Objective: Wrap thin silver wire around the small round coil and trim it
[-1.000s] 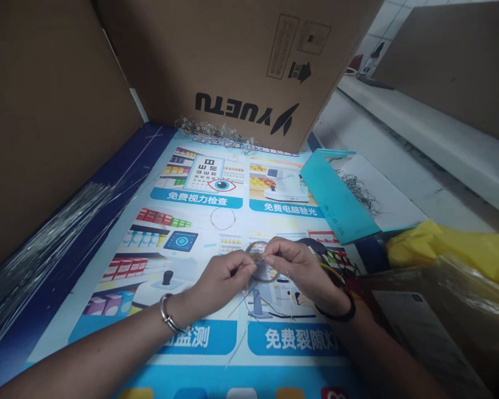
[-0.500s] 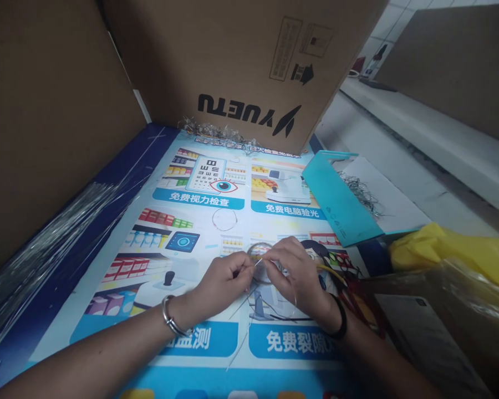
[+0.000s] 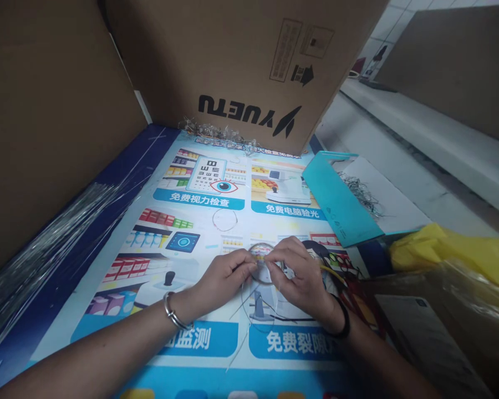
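My left hand [image 3: 222, 277] and my right hand [image 3: 299, 277] meet over a printed poster [image 3: 183, 244] that covers the table. Both pinch a thin wire bent into a small ring [image 3: 261, 263], fingertips almost touching at its upper edge. A loose tail of the wire [image 3: 245, 302] curves down below my hands. The left wrist wears a metal bangle, the right a dark band. A second small wire loop [image 3: 224, 219] lies flat on the poster just beyond my hands.
A big cardboard box [image 3: 241, 66] stands at the back and another fills the left. A bundle of straight wires [image 3: 54, 244] lies along the left edge. A teal box [image 3: 336, 199] with wire scraps and a yellow plastic bag [image 3: 453, 249] sit at right.
My hands have stayed in one spot over the poster while the fingers shifted along the ring. The right hand turned slightly and the wire's tail swung lower.
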{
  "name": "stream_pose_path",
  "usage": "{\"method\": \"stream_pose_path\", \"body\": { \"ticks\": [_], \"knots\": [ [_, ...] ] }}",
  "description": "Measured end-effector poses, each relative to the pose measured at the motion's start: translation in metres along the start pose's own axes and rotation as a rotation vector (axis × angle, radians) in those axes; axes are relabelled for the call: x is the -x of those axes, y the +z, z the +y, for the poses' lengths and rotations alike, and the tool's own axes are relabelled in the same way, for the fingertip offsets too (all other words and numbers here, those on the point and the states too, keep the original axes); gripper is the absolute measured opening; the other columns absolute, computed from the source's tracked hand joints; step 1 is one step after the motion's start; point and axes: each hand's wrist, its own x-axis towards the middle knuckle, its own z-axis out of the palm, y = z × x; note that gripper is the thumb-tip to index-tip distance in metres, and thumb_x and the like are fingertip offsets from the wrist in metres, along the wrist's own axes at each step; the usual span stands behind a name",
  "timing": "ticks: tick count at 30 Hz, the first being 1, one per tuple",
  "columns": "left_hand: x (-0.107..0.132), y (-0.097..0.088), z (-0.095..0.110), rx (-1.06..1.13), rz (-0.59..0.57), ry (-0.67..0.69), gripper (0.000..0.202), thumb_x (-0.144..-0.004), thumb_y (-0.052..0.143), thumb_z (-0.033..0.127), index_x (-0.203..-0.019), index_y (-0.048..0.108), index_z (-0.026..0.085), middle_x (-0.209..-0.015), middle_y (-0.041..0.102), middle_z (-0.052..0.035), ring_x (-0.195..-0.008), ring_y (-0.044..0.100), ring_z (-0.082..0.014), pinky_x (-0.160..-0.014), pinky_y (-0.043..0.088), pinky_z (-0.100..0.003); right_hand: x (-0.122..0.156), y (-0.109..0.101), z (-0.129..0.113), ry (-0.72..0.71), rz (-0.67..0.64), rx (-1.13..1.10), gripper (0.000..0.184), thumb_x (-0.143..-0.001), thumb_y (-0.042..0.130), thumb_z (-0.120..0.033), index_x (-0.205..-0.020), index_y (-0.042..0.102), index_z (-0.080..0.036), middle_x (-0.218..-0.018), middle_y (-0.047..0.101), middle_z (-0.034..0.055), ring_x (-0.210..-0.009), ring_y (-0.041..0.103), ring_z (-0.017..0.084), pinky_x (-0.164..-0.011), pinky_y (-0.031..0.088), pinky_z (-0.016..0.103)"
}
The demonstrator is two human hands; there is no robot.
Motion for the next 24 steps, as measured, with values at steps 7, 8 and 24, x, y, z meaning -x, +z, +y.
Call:
{"method": "stream_pose_path", "body": {
  "ticks": [7,8,24],
  "knots": [
    [-0.0026,-0.0014,-0.0031,0.038,-0.029,0.002,0.02,-0.091,0.047,0.028,-0.077,0.057,0.016,-0.065,0.053,0.0027,-0.063,0.048,-0.0103,-0.062,0.039,-0.023,-0.0013,-0.0026,-0.0035,0.08,-0.032,-0.088,0.012,-0.078,0.059,-0.007,-0.08,0.059,-0.019,-0.075,0.057,0.0022,-0.075,0.053,0.016,-0.068,0.044,0.03],
    [-0.0024,-0.0018,-0.0025,0.046,-0.04,0.0,0.02,-0.091,0.047,0.027,-0.078,0.057,0.016,-0.066,0.053,0.0025,-0.063,0.049,-0.0103,-0.063,0.039,-0.023,-0.0019,-0.0029,-0.0038,0.089,-0.039,-0.093,0.012,-0.078,0.058,-0.006,-0.079,0.059,-0.019,-0.074,0.057,0.0019,-0.075,0.053,0.015,-0.068,0.044,0.029],
    [-0.0025,-0.0055,0.0017,0.112,-0.145,0.047,0.024,-0.093,0.046,0.033,-0.089,0.063,0.016,-0.08,0.062,-0.0021,-0.074,0.055,-0.0121,-0.071,0.043,-0.025,-0.0027,-0.0002,-0.0072,0.164,-0.088,-0.148,0.013,-0.077,0.053,-0.007,-0.073,0.053,-0.019,-0.073,0.055,0.0006,-0.073,0.052,0.015,-0.067,0.043,0.028]
  ]
}}
